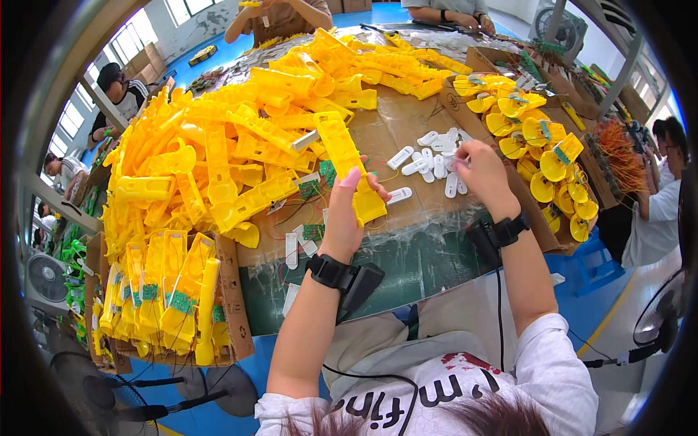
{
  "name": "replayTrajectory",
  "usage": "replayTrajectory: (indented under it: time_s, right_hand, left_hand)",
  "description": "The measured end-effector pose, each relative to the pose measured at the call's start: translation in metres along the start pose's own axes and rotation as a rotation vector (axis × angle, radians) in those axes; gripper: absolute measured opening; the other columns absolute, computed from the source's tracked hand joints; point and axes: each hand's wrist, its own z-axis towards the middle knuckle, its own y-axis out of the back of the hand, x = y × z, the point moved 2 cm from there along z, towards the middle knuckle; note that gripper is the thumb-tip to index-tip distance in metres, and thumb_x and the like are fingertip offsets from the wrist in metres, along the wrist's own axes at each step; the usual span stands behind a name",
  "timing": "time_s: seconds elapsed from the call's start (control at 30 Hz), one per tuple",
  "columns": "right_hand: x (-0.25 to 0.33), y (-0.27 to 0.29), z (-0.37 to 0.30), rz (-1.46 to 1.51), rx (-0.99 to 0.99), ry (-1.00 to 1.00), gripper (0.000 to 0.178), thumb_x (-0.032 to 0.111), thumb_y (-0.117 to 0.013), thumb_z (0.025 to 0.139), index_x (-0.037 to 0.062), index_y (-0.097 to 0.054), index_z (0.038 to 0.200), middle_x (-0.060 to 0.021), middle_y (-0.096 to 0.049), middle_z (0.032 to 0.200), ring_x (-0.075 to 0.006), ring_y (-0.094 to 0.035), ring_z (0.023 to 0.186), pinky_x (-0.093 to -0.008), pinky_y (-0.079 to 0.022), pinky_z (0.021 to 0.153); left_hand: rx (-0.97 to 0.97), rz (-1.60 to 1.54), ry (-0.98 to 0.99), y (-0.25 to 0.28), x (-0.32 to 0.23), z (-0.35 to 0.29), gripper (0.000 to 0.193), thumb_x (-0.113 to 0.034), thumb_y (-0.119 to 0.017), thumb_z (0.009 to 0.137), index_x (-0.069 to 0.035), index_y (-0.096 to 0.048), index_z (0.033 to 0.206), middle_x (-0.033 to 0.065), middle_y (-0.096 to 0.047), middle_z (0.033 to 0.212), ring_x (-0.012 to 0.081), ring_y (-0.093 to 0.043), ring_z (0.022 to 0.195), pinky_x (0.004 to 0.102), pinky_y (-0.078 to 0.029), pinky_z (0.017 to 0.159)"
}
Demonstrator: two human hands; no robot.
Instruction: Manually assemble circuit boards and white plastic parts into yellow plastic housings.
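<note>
My left hand point(345, 214) is closed around a long yellow plastic housing point(339, 145), held tilted above the cardboard-covered table, thumb on its near face. Over a small heap of white oval plastic pieces point(429, 166), my right hand point(483, 173) has its fingertips pinched together on one of the pieces, partly hidden by the fingers. A single white piece point(399, 195) lies just right of my left hand. Small green circuit boards point(310, 187) with thin wires lie left of my left hand, near flat white strips point(291, 251).
A large pile of yellow housings point(218, 152) covers the table's left and far side. Cardboard boxes with yellow housings and green boards stand at the near left point(234, 291) and right point(534, 211). Orange wires point(618, 156) lie further right. Other people sit around the table.
</note>
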Motion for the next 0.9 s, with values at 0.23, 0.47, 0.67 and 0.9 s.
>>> replayTrajectory:
  time_s: [0.23,0.47,0.67,0.9]
  right_hand:
    - [0.080,-0.007,0.011,1.235,0.032,-0.004,0.018,0.012,-0.058,0.081,0.0020,-0.060,0.095,-0.0050,-0.061,0.088,-0.0102,-0.058,0.075,-0.0225,-0.046,0.069]
    - [0.103,-0.037,-0.009,1.657,0.227,-0.031,0.042,0.005,-0.061,0.078,-0.0019,-0.045,0.116,-0.0056,-0.060,0.089,-0.0085,-0.056,0.080,-0.0214,-0.046,0.072]
    - [0.106,-0.041,-0.014,1.658,0.215,-0.068,0.028,0.003,-0.061,0.078,-0.0043,-0.053,0.104,-0.0084,-0.061,0.090,-0.0109,-0.059,0.078,-0.0226,-0.049,0.067]
    - [0.107,-0.042,-0.017,1.499,0.100,-0.054,0.025,0.002,-0.062,0.077,-0.0048,-0.055,0.100,-0.0093,-0.062,0.089,-0.0101,-0.060,0.076,-0.0207,-0.051,0.066]
  left_hand:
    - [-0.007,-0.029,-0.053,0.002,-0.011,-0.003,0.050,-0.049,-0.030,0.089,-0.006,-0.040,0.114,0.0041,-0.047,0.074,0.0157,-0.049,0.062,0.0307,-0.043,0.061]
    - [-0.081,0.349,-0.013,0.008,-0.006,-0.003,0.057,-0.054,-0.023,0.089,-0.007,-0.042,0.114,0.0036,-0.051,0.075,0.0091,-0.046,0.058,0.0211,-0.039,0.052]
    - [-0.119,0.574,-0.068,-0.002,-0.009,-0.007,0.045,-0.041,-0.025,0.089,-0.008,-0.042,0.114,0.0024,-0.051,0.082,0.0082,-0.047,0.062,0.0208,-0.040,0.054]
    - [-0.057,0.580,-0.040,-0.004,-0.006,-0.009,0.051,-0.028,-0.033,0.081,-0.008,-0.027,0.127,0.0049,-0.048,0.095,0.0102,-0.047,0.072,0.0222,-0.039,0.057]
